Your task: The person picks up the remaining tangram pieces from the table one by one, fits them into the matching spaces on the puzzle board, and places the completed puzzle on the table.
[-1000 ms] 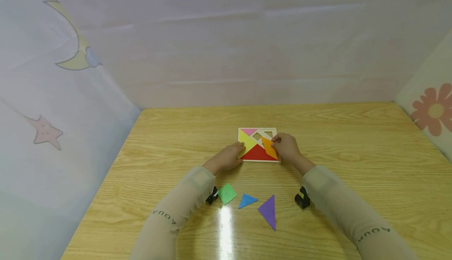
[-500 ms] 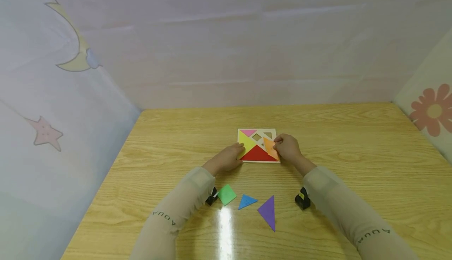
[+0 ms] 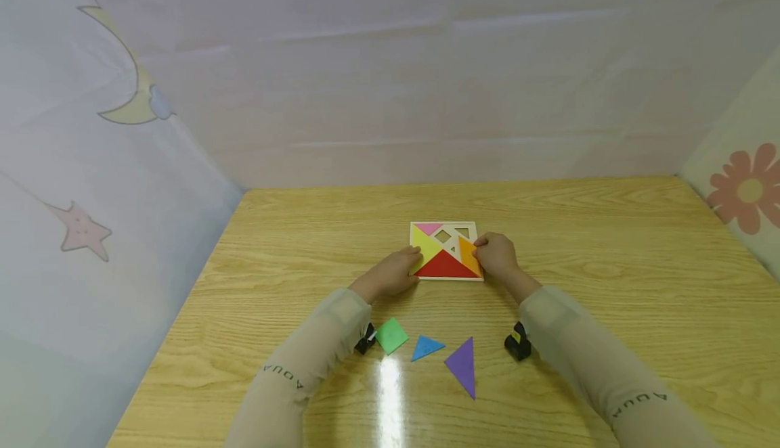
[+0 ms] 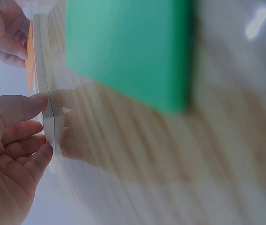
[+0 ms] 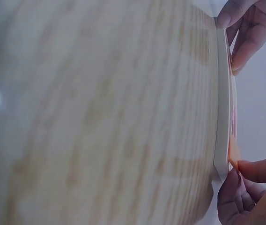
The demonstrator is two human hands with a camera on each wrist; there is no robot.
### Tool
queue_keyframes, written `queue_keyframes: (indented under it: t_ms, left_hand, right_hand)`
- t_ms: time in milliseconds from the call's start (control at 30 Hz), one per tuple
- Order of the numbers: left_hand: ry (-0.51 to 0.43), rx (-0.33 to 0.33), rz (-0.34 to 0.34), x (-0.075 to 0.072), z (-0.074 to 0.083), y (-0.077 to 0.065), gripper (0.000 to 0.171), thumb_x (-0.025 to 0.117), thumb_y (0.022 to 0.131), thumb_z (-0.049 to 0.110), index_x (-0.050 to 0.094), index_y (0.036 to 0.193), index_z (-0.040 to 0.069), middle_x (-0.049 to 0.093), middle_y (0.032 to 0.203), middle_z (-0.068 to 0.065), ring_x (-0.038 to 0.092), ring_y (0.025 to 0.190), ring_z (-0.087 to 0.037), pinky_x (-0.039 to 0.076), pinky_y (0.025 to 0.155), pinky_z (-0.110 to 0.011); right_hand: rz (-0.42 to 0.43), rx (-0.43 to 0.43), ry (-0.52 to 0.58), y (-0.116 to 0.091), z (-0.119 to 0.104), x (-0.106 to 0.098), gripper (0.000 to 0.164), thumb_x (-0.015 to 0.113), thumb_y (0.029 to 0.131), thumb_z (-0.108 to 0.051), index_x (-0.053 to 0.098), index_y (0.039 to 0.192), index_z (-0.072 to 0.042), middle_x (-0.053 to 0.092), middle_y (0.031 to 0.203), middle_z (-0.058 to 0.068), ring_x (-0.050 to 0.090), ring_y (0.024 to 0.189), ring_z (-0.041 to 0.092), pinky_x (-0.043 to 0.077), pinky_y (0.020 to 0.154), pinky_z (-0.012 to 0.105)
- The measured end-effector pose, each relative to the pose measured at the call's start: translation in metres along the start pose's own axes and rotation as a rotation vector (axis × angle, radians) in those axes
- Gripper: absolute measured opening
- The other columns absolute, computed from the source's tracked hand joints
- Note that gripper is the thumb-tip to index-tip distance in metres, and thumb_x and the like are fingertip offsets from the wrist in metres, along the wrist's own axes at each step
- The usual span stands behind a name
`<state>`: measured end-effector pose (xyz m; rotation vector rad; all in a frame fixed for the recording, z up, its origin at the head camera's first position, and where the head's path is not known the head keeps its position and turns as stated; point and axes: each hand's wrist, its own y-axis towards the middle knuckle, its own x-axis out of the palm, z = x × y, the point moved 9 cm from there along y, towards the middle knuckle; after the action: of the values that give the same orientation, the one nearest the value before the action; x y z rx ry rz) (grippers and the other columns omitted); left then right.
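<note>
A tangram board (image 3: 451, 225) with a pale frame lies on the table, holding a pink triangle (image 3: 428, 228), a yellow triangle (image 3: 424, 245) and a red triangle (image 3: 447, 265). My left hand (image 3: 396, 271) grips the board's near left corner, fingers over the yellow piece. At the right side, my right hand (image 3: 496, 255) pinches an orange parallelogram (image 3: 468, 253), which lies over the board beside the red triangle. In the right wrist view this orange piece (image 5: 234, 151) is tilted, one edge raised above the frame. Bare recesses show in the board's upper right part.
Nearer the front lie a green square (image 3: 392, 336), a blue triangle (image 3: 428, 347) and a purple triangle (image 3: 463, 367), between the two forearms. Black wrist devices (image 3: 518, 342) hang under the sleeves. A pale cloth wall (image 3: 451, 130) stands behind the table.
The orange parallelogram has turned and shifted slightly right, lowering toward the board's right side. My right hand moved a little with it; my left hand kept its place.
</note>
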<state>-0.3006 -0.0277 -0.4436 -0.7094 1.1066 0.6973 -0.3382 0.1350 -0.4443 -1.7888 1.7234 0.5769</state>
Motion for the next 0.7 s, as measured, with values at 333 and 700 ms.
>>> queue_keyframes:
  t_ms: [333,700]
  left_hand:
    - [-0.001,0.01,0.001,-0.0013,0.0013,-0.0006,0.045,0.053,0.085,0.015,0.041,0.125,-0.002,0.033,0.133,-0.016,0.028,0.123,-0.026,0.022,0.101,-0.029]
    - [-0.007,-0.003,-0.004,0.0004,-0.0013,0.0007,0.045,0.052,0.086,0.015,0.04,0.126,-0.001,0.032,0.134,-0.015,0.027,0.124,-0.025,0.021,0.102,-0.029]
  right_hand:
    - [-0.014,0.01,0.008,0.0,0.0018,0.002,0.015,0.05,0.078,0.002,0.057,0.089,0.008,0.057,0.086,0.018,0.049,0.072,0.024,0.041,0.057,0.025]
    - [-0.038,0.02,0.011,-0.0013,0.0017,0.0033,0.014,0.05,0.078,0.002,0.056,0.089,0.008,0.055,0.086,0.018,0.048,0.073,0.025,0.042,0.058,0.026]
